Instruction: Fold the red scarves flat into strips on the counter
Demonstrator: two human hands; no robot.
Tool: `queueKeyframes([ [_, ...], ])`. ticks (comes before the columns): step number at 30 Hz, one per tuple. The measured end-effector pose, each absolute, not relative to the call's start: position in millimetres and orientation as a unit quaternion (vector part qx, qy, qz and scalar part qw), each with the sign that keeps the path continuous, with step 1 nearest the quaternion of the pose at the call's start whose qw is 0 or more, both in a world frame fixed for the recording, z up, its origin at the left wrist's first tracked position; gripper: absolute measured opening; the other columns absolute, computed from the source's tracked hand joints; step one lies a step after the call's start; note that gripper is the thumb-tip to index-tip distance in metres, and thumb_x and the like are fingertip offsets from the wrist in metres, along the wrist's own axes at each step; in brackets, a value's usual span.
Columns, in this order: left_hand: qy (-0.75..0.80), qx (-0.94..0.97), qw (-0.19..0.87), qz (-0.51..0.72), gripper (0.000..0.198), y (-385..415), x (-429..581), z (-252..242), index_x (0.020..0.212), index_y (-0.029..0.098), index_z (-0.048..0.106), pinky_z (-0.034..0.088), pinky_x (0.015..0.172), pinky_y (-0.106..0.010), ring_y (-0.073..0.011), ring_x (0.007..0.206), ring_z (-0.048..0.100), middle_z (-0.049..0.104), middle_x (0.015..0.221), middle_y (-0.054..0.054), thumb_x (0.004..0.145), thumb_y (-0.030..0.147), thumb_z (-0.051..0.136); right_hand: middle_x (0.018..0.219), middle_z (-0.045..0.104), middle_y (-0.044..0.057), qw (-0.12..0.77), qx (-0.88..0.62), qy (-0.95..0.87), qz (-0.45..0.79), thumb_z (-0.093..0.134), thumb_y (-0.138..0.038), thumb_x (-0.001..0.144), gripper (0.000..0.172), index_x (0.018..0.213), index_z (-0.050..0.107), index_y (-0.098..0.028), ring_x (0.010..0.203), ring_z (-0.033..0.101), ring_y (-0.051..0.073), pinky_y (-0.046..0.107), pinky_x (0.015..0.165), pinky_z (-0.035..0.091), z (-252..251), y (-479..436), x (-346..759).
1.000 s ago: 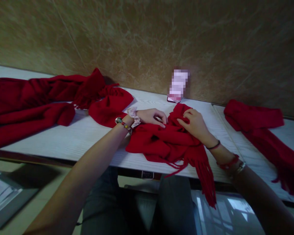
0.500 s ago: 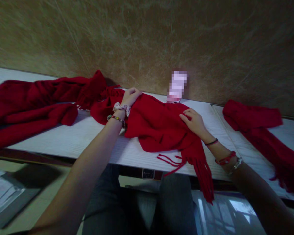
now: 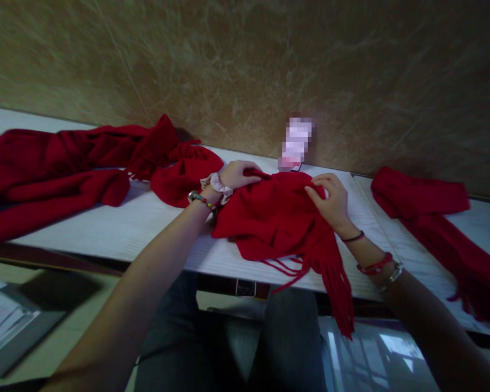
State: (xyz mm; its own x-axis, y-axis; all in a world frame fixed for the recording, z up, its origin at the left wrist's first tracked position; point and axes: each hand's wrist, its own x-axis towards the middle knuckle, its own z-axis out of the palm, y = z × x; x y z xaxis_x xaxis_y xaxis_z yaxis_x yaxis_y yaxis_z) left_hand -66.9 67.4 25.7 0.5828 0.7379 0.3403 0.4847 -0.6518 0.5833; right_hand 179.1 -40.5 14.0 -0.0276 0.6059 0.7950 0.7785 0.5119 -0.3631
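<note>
A red scarf (image 3: 273,218) lies bunched on the white table in front of me, its fringe hanging over the near edge. My left hand (image 3: 240,175) grips the scarf's far edge at the left, with a fold of cloth between thumb and fingers. At the right end of that edge, my right hand (image 3: 330,197) pinches the cloth between thumb and fingertips. Left of my left wrist, more red cloth (image 3: 183,177) lies gathered; whether it belongs to the same scarf I cannot tell.
Another red scarf (image 3: 85,147) is heaped along the table's left side. A folded red scarf (image 3: 420,196) lies at the right. A phone with a blurred screen (image 3: 296,144) leans on the marble wall (image 3: 228,71). The white table (image 3: 147,226) is narrow, with my knees below its edge.
My left hand has moved right and nearer me, drawing the scarf's far edge along. My right hand has closed into a pinch on the cloth and shifted slightly.
</note>
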Motion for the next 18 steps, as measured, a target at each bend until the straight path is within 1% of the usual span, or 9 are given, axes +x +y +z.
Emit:
queueKeyframes([
  [3, 0.424, 0.764, 0.169, 0.456, 0.022, 69, -81, 38, 0.086, 0.013, 0.065, 0.04, 0.076, -0.027, -0.0144, 0.078, 0.054, 0.064, 0.082, -0.001, 0.071, 0.027, 0.057, 0.078, 0.057, 0.006, 0.545, -0.509, -0.658, -0.107, 0.056, -0.027, 0.077, 0.011, 0.069, 0.051, -0.023, 0.079, 0.054, 0.022, 0.039, 0.075, 0.044, 23, -43, 190],
  [6, 0.417, 0.716, 0.132, 0.544, 0.024, 65, -94, 50, 0.087, 0.012, 0.063, 0.036, 0.076, -0.027, -0.013, 0.08, 0.049, 0.06, 0.085, 0.001, 0.071, 0.029, 0.059, 0.077, 0.057, 0.008, 0.554, -0.508, -0.653, -0.095, 0.054, -0.025, 0.078, 0.012, 0.067, 0.048, -0.024, 0.079, 0.052, 0.022, 0.038, 0.075, 0.042, 28, -43, 199],
  [8, 0.367, 0.754, 0.203, 0.506, 0.032, 61, -98, 54, 0.081, 0.012, 0.063, 0.036, 0.074, -0.028, -0.0139, 0.078, 0.049, 0.06, 0.081, -0.001, 0.069, 0.041, 0.062, 0.071, 0.056, 0.005, 0.517, -0.493, -0.699, -0.048, 0.053, -0.024, 0.076, 0.015, 0.063, 0.046, -0.024, 0.074, 0.052, 0.02, 0.037, 0.071, 0.042, 27, -42, 200],
  [10, 0.304, 0.808, 0.337, 0.375, 0.044, 58, -98, 54, 0.071, 0.012, 0.064, 0.038, 0.068, -0.028, -0.0148, 0.071, 0.05, 0.059, 0.071, -0.003, 0.064, 0.056, 0.061, 0.066, 0.055, 0.002, 0.442, -0.48, -0.758, 0.016, 0.052, -0.026, 0.075, 0.017, 0.06, 0.047, -0.023, 0.067, 0.052, 0.018, 0.035, 0.068, 0.042, 23, -40, 197],
  [12, 0.272, 0.821, 0.424, 0.268, 0.056, 58, -95, 50, 0.063, 0.012, 0.064, 0.038, 0.059, -0.026, -0.014, 0.06, 0.049, 0.055, 0.059, -0.003, 0.064, 0.068, 0.053, 0.065, 0.056, 0.002, 0.382, -0.487, -0.783, 0.06, 0.053, -0.032, 0.075, 0.018, 0.06, 0.049, -0.022, 0.065, 0.052, 0.018, 0.034, 0.066, 0.042, 17, -37, 195],
  [13, 0.281, 0.816, 0.433, 0.262, 0.06, 60, -93, 47, 0.063, 0.013, 0.064, 0.037, 0.056, -0.026, -0.0133, 0.056, 0.048, 0.052, 0.054, -0.002, 0.067, 0.07, 0.048, 0.067, 0.056, 0.002, 0.376, -0.5, -0.777, 0.068, 0.052, -0.035, 0.076, 0.019, 0.062, 0.051, -0.022, 0.066, 0.053, 0.017, 0.034, 0.066, 0.043, 14, -34, 195],
  [15, 0.333, 0.793, 0.4, 0.317, 0.059, 65, -87, 39, 0.069, 0.013, 0.066, 0.036, 0.054, -0.024, -0.0124, 0.052, 0.046, 0.05, 0.051, -0.001, 0.074, 0.066, 0.041, 0.072, 0.059, 0.004, 0.398, -0.528, -0.747, 0.064, 0.049, -0.038, 0.079, 0.02, 0.069, 0.054, -0.021, 0.07, 0.054, 0.018, 0.033, 0.067, 0.044, 8, -30, 195],
  [16, 0.361, 0.784, 0.375, 0.338, 0.055, 69, -84, 36, 0.074, 0.013, 0.066, 0.037, 0.056, -0.024, -0.0129, 0.054, 0.048, 0.052, 0.054, -0.001, 0.076, 0.062, 0.041, 0.075, 0.06, 0.005, 0.416, -0.537, -0.731, 0.059, 0.048, -0.039, 0.08, 0.021, 0.072, 0.056, -0.021, 0.072, 0.055, 0.018, 0.034, 0.069, 0.044, 5, -28, 195],
  [18, 0.392, 0.795, 0.346, 0.307, 0.045, 75, -77, 29, 0.084, 0.012, 0.066, 0.042, 0.064, -0.025, -0.0152, 0.066, 0.054, 0.06, 0.067, -0.003, 0.076, 0.053, 0.048, 0.083, 0.061, 0.006, 0.443, -0.543, -0.711, 0.057, 0.046, -0.039, 0.082, 0.022, 0.08, 0.058, -0.021, 0.078, 0.056, 0.019, 0.035, 0.073, 0.045, 1, -24, 195],
])
